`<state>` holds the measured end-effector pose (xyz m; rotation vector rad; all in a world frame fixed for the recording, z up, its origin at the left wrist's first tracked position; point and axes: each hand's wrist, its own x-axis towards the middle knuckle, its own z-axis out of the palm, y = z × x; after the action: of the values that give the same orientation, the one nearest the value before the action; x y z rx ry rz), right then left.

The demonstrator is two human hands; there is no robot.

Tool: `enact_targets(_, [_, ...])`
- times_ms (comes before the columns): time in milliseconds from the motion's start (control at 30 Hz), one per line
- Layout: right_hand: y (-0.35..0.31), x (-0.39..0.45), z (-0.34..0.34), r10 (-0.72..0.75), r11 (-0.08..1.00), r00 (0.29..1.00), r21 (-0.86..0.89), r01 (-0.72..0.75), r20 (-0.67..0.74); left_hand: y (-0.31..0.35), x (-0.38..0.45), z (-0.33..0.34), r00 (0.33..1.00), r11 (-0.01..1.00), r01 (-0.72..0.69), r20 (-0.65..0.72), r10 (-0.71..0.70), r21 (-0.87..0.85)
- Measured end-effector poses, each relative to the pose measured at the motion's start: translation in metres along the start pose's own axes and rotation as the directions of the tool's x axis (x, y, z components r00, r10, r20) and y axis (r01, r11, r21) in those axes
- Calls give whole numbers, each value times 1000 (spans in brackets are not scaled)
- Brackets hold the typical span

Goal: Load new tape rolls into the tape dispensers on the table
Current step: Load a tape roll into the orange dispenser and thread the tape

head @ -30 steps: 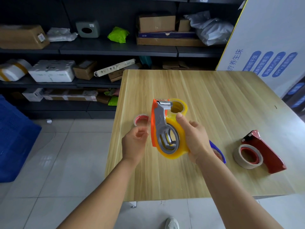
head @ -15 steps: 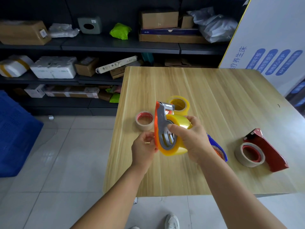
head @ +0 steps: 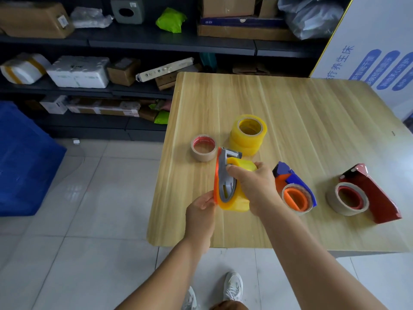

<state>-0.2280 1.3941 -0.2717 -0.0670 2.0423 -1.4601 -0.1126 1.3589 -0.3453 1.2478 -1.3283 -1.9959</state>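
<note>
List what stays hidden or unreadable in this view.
Head view only:
- Left hand fingers: behind the orange dispenser.
- Yellow roll: its far side is covered by the right hand.
- Blue dispenser: its near-left edge is behind the right wrist.
- Brown roll: core print too small.

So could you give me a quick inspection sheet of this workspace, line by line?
Surface: wooden table, light grain, near the shelves.
Job's things: orange dispenser with yellow roll held above the table; blue dispenser and red dispenser lying on it, each with a roll.
Clutter: spare yellow rolls, stacked; brown roll beside them.
Grippers: left hand pinches the orange dispenser's lower edge; right hand grips the yellow roll.
Cables: nothing seen.
Surroundings: dark shelves with boxes and parcels, blue crate, white printed board, tiled floor.
</note>
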Motion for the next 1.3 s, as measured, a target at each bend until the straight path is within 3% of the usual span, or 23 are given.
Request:
enact_targets(233, [19,2,9,29,993,999,-110,-31,-17,-13,-21,-1,972,975,92,231,-44,-202])
enact_targets(567, [42,8,27,104,968,994,-227,-107,-25,-30,-18,-6,939,881,331,214,-270,-338])
enact_targets(1000, [46,23,53,135,946,991,-298,-126,7,-37,8,-18,930,891,367,112,-349,-268])
enact_targets(1133, [46,27,59,154,939,988,-311,-144,7,-36,10,-23,927,886,375,140,-349,-272])
enact_targets(1300, [44,28,60,165,936,986,-317,-154,10,-31,13,-20,928,924,372,46,-370,-82])
